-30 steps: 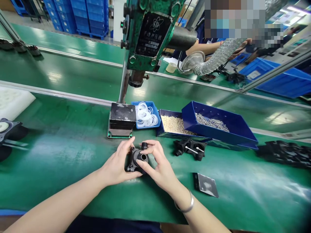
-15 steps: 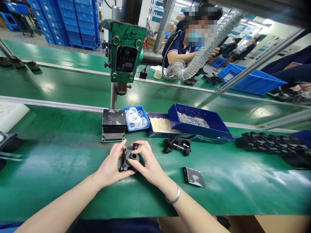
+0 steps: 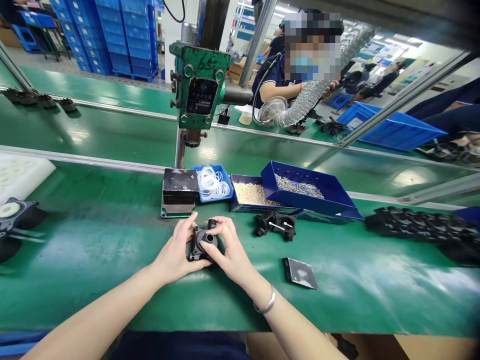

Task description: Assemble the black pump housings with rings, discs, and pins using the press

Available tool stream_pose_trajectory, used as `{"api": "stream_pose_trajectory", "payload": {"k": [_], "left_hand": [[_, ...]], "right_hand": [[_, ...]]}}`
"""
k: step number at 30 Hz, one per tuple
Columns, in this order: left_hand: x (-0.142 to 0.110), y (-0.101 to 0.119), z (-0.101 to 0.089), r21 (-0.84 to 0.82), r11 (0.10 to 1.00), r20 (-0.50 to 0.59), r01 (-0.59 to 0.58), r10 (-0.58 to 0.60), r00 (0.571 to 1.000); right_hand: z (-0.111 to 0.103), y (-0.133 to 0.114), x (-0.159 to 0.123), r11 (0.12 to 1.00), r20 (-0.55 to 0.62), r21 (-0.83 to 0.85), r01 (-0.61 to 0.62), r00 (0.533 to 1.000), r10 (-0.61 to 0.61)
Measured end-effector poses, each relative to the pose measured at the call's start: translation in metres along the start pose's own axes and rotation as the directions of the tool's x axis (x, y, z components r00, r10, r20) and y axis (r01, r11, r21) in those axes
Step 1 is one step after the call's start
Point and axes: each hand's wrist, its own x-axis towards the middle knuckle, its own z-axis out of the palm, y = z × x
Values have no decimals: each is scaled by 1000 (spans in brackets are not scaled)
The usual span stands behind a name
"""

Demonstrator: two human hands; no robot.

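Between both hands, low over the green bench, is a black plastic pump housing [image 3: 202, 243] with a round spout on top and another at its back. My left hand [image 3: 177, 250] grips its left side, thumb along the near edge. My right hand [image 3: 227, 246] closes round the right side, thumb and fingers by the top spout. Just behind stands the black block base [image 3: 180, 192] of a green press [image 3: 202, 85]. To the right lie two more black housings [image 3: 275, 224], with a white pin in each.
Behind the hands are a blue bin of white rings [image 3: 213, 183], a bin of small cream pieces [image 3: 252, 194] and a blue bin of metal pins [image 3: 300, 187]. A dark flat block [image 3: 300, 273] lies right; black parts [image 3: 416, 227] line the far right. A co-worker [image 3: 277, 82] sits opposite.
The camera view has shifted slightly, so the scene sits a little further right. Both hands keep their hold on the housing, with little visible movement.
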Motion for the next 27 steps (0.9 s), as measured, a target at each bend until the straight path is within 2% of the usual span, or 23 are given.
{"api": "stream_pose_trajectory", "payload": {"k": [5,8,11,14,20,22,24,25,27], "left_hand": [[0,-1,1,-10,1000,3,7,-7,1000],[0,0,-2,36,998,10,-49,48,999],[2,3,-10,141,982,72,-126,116,991],[5,4,-17,205,966,129,-159,134,983],[8,-3,-15,179,970,136,-163,140,981],[7,0,-16,170,977,117,-127,108,987],[6,10,-22,158,982,94,-106,92,991],[6,19,-28,157,982,76,-107,96,992],[12,40,-45,187,973,15,-133,133,991]], "right_hand": [[2,1,-1,1000,-10,1,-10,1000,10],[2,2,0,1000,-13,7,-8,1000,8],[1,1,1,1000,-9,18,-9,1000,9],[0,0,2,1000,-10,24,-8,1000,8],[1,2,6,999,-46,31,43,998,-41],[-8,-3,10,997,-1,22,75,997,-75],[-25,-14,18,992,20,21,123,992,-124],[-38,-22,24,988,-3,20,155,988,-155],[-66,-43,45,973,-134,10,233,964,-229]]}}
